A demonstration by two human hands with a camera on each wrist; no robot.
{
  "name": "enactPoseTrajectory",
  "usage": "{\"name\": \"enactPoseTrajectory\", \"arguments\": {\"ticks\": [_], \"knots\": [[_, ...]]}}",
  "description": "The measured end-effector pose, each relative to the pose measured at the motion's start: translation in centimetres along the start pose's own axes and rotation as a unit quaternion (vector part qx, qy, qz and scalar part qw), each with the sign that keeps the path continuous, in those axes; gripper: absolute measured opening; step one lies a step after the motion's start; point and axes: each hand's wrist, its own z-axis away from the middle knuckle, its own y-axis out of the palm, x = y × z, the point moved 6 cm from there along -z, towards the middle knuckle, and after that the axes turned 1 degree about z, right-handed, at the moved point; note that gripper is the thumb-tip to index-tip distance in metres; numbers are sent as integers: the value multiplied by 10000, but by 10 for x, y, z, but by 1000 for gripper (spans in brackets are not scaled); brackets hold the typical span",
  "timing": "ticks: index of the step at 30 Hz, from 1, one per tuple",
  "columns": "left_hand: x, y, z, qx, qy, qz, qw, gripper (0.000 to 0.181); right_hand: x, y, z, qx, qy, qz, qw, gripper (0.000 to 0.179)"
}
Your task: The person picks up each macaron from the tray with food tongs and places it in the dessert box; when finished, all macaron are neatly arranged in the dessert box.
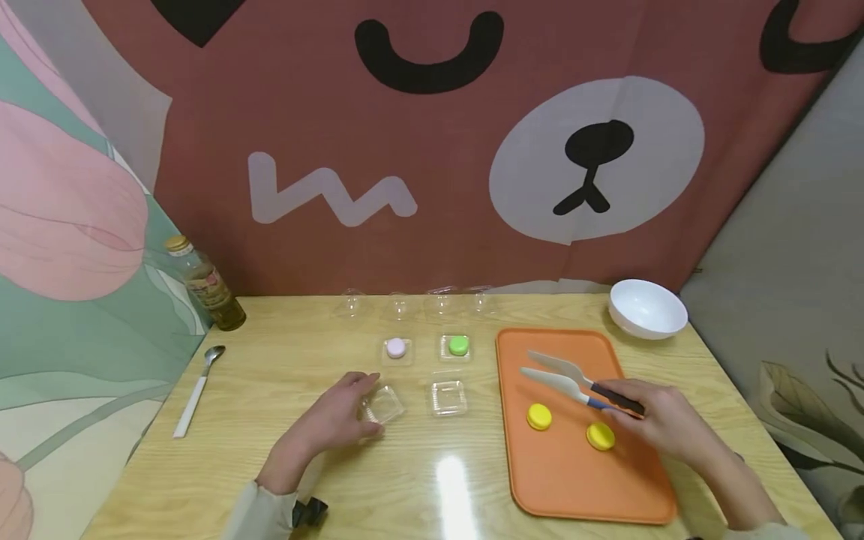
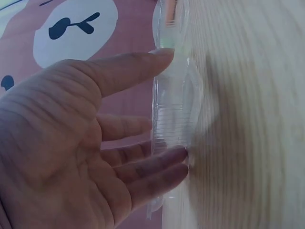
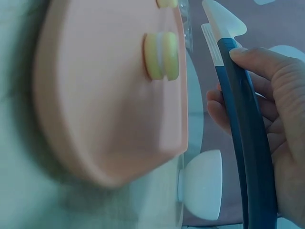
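My left hand (image 1: 331, 420) holds a small clear plastic box (image 1: 383, 405) by its sides, thumb and fingers spread around it; the box stands at an angle. In the left wrist view the thumb (image 2: 138, 69) overlaps the box's edge (image 2: 171, 114). My right hand (image 1: 664, 420) grips tongs (image 1: 574, 382) with a dark and a blue handle and pale, flat ends. The tongs' arms stand apart over the orange tray (image 1: 574, 487), with nothing between them. Two yellow macarons (image 1: 538, 417) (image 1: 600, 436) lie on the tray.
A lilac macaron (image 1: 395, 348) and a green macaron (image 1: 459, 345) sit in clear boxes. Another clear box (image 1: 448, 397) stands nearby. Several clear plastic pieces (image 1: 442, 301) line the back. A white bowl (image 1: 648, 309), a bottle (image 1: 212, 291) and a white-handled spoon (image 1: 196, 397) are at the sides.
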Motion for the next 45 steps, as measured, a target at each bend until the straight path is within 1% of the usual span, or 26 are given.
{"name": "enactPoseTrajectory", "arguments": {"ticks": [4, 8, 11, 14, 17, 20, 25, 29, 33, 38, 42, 45], "knots": [[1, -2, 0, -24, 186, 83, 9998, 84, -1, 2, 8, 33, -17, -87, 10000, 42], [3, -5, -1, -4, 281, 226, 9993, 85, -3, 2, 13, 206, 78, -110, 9997, 42], [6, -8, -1, -8, 248, 301, 9992, 89, -4, 2, 15, 296, 115, -78, 9995, 42], [10, -11, 0, -15, 119, 297, 9995, 95, -3, 2, 16, 339, 55, -77, 9994, 44], [13, -12, 0, -4, -30, 265, 9996, 98, -2, 1, 19, 301, -15, -72, 9995, 45], [13, -13, -2, -22, -44, 227, 9997, 95, -1, 0, 22, 202, -8, -70, 9998, 45], [11, -11, -5, -7, 92, 240, 9997, 85, 2, 3, 26, 194, 13, -150, 9997, 43], [10, -8, -8, 79, 231, 310, 9992, 80, 5, 5, 30, 194, -112, -152, 9996, 45], [11, -6, -9, 165, 281, 422, 9986, 78, 8, 5, 34, 173, -234, -105, 9995, 48], [14, -4, -13, 224, 301, 574, 9976, 82, 10, 3, 38, 130, -264, -60, 9995, 49], [16, -3, -14, 233, 201, 658, 9974, 89, 13, 4, 41, 126, -248, -34, 9996, 49], [17, -1, -14, 267, 119, 707, 9971, 90, 14, 5, 43, 137, -221, -7, 9997, 50]]}}
